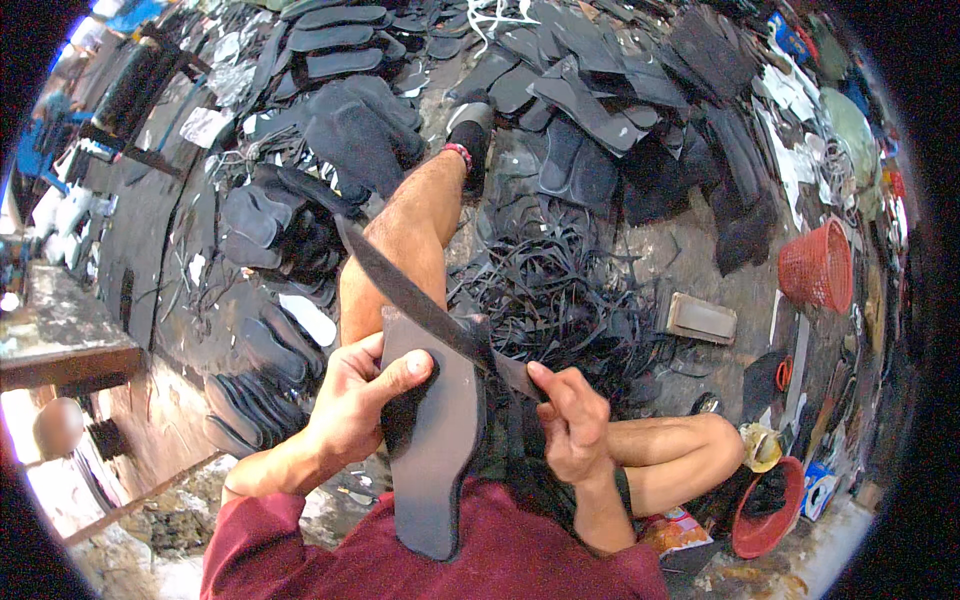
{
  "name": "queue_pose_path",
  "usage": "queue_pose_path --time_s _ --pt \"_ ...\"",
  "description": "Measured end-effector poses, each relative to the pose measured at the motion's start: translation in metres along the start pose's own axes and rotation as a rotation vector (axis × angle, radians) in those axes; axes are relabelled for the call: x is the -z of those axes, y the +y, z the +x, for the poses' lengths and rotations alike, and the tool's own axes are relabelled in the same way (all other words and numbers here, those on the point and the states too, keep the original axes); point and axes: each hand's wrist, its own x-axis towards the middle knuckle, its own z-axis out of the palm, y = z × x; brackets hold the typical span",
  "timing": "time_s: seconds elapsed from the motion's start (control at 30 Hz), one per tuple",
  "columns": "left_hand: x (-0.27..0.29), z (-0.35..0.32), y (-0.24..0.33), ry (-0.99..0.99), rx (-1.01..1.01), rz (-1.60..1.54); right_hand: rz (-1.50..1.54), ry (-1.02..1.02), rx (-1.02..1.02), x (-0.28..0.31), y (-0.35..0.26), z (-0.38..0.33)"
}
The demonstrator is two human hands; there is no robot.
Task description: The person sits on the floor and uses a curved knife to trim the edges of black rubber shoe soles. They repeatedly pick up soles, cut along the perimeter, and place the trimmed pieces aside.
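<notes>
My left hand [360,395] grips a dark grey, sole-shaped piece [435,450] by its left edge, the thumb flat on its upper face. The sole stands lengthwise in front of my maroon shirt. Across its far end runs a long, curved dark strip [405,295], slanting from far left to near right. My right hand [575,415] pinches the strip's near end with closed fingers, to the right of the sole. Whether the strip is an offcut or a blade I cannot tell.
Beyond my legs lies a tangle of thin black offcuts [550,290]. Stacked soles [260,400] stand on the left, dark sheets [590,110] at the far side. A pale block [700,318], a red basket [815,265] and a red bowl [770,515] are on the right.
</notes>
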Motion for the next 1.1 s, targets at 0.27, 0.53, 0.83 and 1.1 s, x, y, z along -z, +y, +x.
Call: queue_pose_path --time_s 0.27,0.53,0.83,1.1 --pt "0.010 0.001 0.011 -0.093 0.031 0.073 -0.035 -0.383 0.156 0.063 -0.012 0.072" --pt "0.009 0.006 0.020 -0.163 -0.017 0.339 -0.105 -0.642 0.216 0.077 -0.022 0.119" --pt "0.001 0.007 0.013 -0.262 0.001 0.612 -0.148 -0.702 0.273 0.048 -0.041 0.135" --pt "-0.028 0.010 -0.035 -0.590 -0.446 -0.243 0.366 -0.008 -0.177 0.060 -0.032 0.021"
